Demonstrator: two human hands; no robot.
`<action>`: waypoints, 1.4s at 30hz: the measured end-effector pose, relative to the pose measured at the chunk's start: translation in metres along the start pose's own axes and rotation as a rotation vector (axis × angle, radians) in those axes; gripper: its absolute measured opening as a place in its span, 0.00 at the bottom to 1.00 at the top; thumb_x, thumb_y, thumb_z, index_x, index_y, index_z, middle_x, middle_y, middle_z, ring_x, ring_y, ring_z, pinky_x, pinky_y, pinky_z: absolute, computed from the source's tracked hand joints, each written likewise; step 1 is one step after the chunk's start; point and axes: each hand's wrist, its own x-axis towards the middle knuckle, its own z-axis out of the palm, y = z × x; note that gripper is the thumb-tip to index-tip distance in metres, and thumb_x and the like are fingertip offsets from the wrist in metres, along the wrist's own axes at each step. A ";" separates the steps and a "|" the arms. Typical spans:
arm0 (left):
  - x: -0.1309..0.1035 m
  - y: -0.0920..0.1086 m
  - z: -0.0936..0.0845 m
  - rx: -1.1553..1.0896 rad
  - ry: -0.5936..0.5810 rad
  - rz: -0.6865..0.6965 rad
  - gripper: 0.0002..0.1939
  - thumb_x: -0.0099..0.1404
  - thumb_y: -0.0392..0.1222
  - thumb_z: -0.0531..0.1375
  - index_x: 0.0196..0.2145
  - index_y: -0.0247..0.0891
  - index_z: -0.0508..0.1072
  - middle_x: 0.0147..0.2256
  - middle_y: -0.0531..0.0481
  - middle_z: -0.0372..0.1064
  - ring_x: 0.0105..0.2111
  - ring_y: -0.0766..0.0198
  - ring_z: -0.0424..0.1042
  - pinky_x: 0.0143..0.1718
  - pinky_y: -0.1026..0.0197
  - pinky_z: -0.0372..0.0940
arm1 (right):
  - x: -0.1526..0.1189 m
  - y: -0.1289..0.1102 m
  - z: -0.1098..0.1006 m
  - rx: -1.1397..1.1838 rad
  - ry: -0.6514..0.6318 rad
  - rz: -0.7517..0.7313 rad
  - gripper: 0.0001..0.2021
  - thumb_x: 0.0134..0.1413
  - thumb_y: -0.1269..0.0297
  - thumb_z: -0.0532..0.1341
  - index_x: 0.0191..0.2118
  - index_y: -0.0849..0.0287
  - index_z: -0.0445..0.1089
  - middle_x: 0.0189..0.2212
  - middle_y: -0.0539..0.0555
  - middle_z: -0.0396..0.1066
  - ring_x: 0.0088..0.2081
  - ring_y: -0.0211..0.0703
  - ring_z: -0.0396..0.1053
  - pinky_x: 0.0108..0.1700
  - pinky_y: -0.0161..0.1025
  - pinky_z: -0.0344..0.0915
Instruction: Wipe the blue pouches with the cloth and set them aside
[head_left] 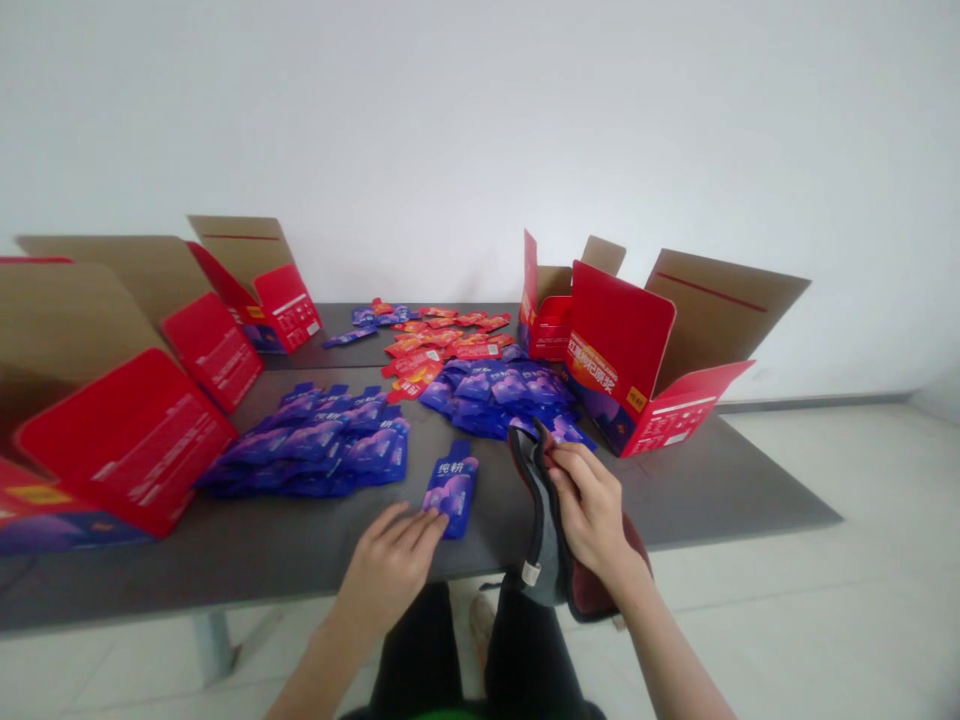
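Observation:
A single blue-purple pouch [455, 480] lies flat near the front edge of the dark table. The fingertips of my left hand [397, 550] rest on its lower left part, the fingers spread a little. My right hand [589, 500] pinches the upper edge of a folded cloth [550, 545], dark red on one side and grey on the other, with a small white tag. The cloth hangs over the table's front edge. A layered pile of blue pouches [322, 440] lies to the left, and another blue heap [499, 390] is just behind the cloth.
Red pouches [450, 345] lie farther back, with some blue ones [382, 317] beyond. Open red cartons stand at the left [127, 440] and right [622, 365], flaps raised. A white wall rises behind the table [712, 490]. My legs are below the front edge.

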 end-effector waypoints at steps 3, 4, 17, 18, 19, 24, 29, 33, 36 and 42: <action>0.005 0.004 -0.014 0.013 0.141 -0.024 0.12 0.61 0.28 0.51 0.38 0.36 0.72 0.34 0.48 0.75 0.32 0.65 0.73 0.47 0.56 0.61 | -0.005 0.000 0.000 -0.005 0.019 -0.013 0.06 0.57 0.71 0.51 0.37 0.57 0.64 0.35 0.53 0.67 0.37 0.39 0.65 0.39 0.36 0.62; 0.008 0.004 -0.022 0.022 0.194 -0.033 0.12 0.60 0.27 0.53 0.38 0.36 0.71 0.34 0.49 0.75 0.32 0.66 0.73 0.47 0.57 0.61 | -0.007 0.001 -0.001 -0.012 0.039 -0.017 0.07 0.57 0.71 0.51 0.37 0.57 0.64 0.35 0.53 0.67 0.37 0.39 0.65 0.39 0.36 0.63; 0.028 -0.113 -0.060 0.495 0.409 -0.584 0.14 0.63 0.40 0.52 0.44 0.38 0.72 0.35 0.44 0.74 0.38 0.56 0.71 0.39 0.57 0.64 | -0.019 0.002 -0.011 -0.061 0.166 -0.076 0.10 0.53 0.74 0.53 0.40 0.57 0.66 0.37 0.56 0.67 0.39 0.42 0.67 0.39 0.38 0.65; 0.022 -0.121 -0.056 0.497 0.333 -0.644 0.15 0.64 0.41 0.50 0.45 0.38 0.71 0.36 0.44 0.73 0.38 0.56 0.71 0.39 0.56 0.64 | -0.021 0.002 -0.011 -0.062 0.167 -0.075 0.10 0.53 0.74 0.53 0.40 0.57 0.66 0.37 0.56 0.67 0.39 0.41 0.67 0.39 0.38 0.65; 0.017 -0.128 -0.053 0.498 0.257 -0.691 0.16 0.65 0.41 0.48 0.46 0.38 0.71 0.36 0.43 0.73 0.38 0.55 0.71 0.39 0.55 0.64 | -0.022 0.003 -0.011 -0.062 0.167 -0.075 0.10 0.53 0.74 0.53 0.40 0.57 0.66 0.37 0.56 0.67 0.39 0.41 0.66 0.39 0.38 0.65; -0.014 -0.145 -0.038 0.358 -0.110 -0.578 0.17 0.63 0.42 0.48 0.41 0.38 0.73 0.36 0.43 0.73 0.35 0.55 0.71 0.42 0.53 0.62 | -0.027 0.004 -0.008 -0.055 0.144 -0.073 0.10 0.54 0.74 0.53 0.40 0.56 0.66 0.37 0.55 0.68 0.38 0.40 0.67 0.39 0.37 0.65; -0.030 -0.158 -0.036 0.270 -0.227 -0.533 0.20 0.61 0.41 0.46 0.44 0.36 0.72 0.38 0.44 0.73 0.40 0.51 0.70 0.43 0.52 0.63 | -0.027 0.003 -0.007 -0.050 0.199 -0.051 0.09 0.54 0.74 0.52 0.39 0.57 0.65 0.37 0.55 0.68 0.38 0.39 0.67 0.39 0.36 0.66; -0.038 -0.167 -0.041 0.232 -0.228 -0.542 0.19 0.60 0.37 0.46 0.44 0.42 0.72 0.40 0.51 0.73 0.40 0.56 0.71 0.42 0.55 0.65 | -0.028 0.002 -0.009 -0.062 0.217 -0.042 0.09 0.54 0.73 0.52 0.38 0.57 0.67 0.36 0.55 0.69 0.38 0.40 0.68 0.38 0.37 0.67; -0.046 -0.167 -0.049 0.245 -0.184 -0.568 0.20 0.61 0.36 0.45 0.46 0.44 0.70 0.42 0.52 0.72 0.40 0.57 0.71 0.41 0.53 0.66 | -0.030 0.002 -0.010 -0.061 0.214 -0.030 0.09 0.54 0.72 0.52 0.37 0.57 0.67 0.36 0.55 0.70 0.37 0.41 0.69 0.37 0.37 0.67; -0.013 -0.144 -0.080 0.433 -0.004 -0.749 0.18 0.63 0.42 0.46 0.45 0.46 0.71 0.36 0.47 0.73 0.38 0.49 0.70 0.35 0.49 0.67 | -0.032 0.004 -0.004 -0.071 0.209 -0.016 0.08 0.55 0.72 0.52 0.38 0.56 0.66 0.35 0.55 0.70 0.37 0.41 0.69 0.37 0.38 0.68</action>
